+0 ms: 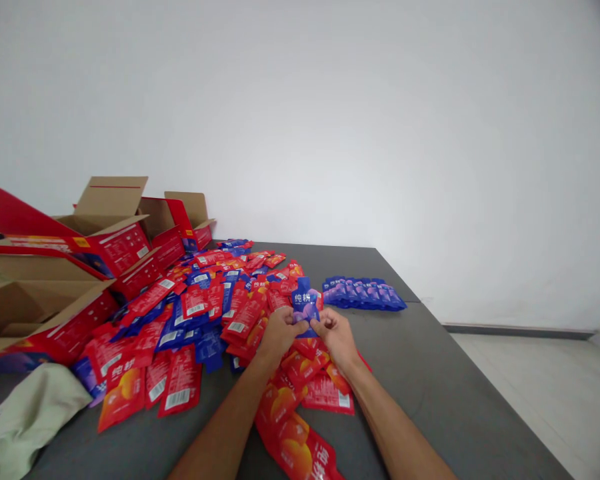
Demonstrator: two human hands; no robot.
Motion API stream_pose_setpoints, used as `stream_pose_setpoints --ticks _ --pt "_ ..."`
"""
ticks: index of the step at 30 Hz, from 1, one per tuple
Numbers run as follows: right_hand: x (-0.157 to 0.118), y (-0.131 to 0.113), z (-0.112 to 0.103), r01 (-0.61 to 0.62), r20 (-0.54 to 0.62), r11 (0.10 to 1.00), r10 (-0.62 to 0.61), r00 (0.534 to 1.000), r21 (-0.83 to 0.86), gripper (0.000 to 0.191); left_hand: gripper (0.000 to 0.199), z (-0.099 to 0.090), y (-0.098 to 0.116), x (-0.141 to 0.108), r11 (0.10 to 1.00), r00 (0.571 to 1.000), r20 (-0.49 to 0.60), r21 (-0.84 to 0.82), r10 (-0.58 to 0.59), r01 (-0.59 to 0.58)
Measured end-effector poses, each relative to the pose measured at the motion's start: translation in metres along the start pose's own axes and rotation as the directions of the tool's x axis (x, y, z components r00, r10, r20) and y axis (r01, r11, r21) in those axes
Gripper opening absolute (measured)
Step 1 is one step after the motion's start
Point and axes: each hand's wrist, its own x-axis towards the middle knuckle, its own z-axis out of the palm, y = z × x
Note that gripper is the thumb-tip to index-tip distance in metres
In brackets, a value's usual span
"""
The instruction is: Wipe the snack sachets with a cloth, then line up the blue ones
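Between my two hands a blue pouch (305, 300) with purple fruit on its front is held upright, its printed side facing me. My left hand (282, 328) pinches its lower left edge, and my right hand (336, 333) grips the lower right edge. Red pouches (295, 447) with orange fruit lie beneath my hands and forearms. To the left spreads a large mixed heap of red and blue pouches (195, 310), many with the barcode side up. Beyond my right hand, a row of overlapping blue pouches (364, 293) lies lined up on the dark table (430, 380).
Several open red cardboard boxes (125, 247) stand along the left side, flaps raised. A pale green cloth (35, 417) lies crumpled at the near left. The table's right edge drops to a light floor (535, 380), and a white wall (355, 120) rises behind.
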Motion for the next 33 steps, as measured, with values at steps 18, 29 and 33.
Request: stream_pose_setpoints --ticks 18,29,33 --pt "-0.011 0.003 0.002 0.071 -0.169 0.944 -0.132 0.977 -0.323 0.046 0.030 0.003 -0.006 -0.008 0.964 0.976 -0.176 0.256 0.126 -0.078" --pt "-0.015 -0.004 0.004 0.090 -0.113 0.945 -0.132 0.985 -0.314 0.043 0.037 0.006 -0.005 -0.008 0.943 0.972 -0.164 0.314 0.167 -0.109" --pt "-0.016 -0.003 0.008 0.091 -0.138 0.936 -0.145 0.980 -0.339 0.043 0.036 0.007 -0.006 -0.010 0.911 0.974 -0.138 0.396 0.180 -0.112"
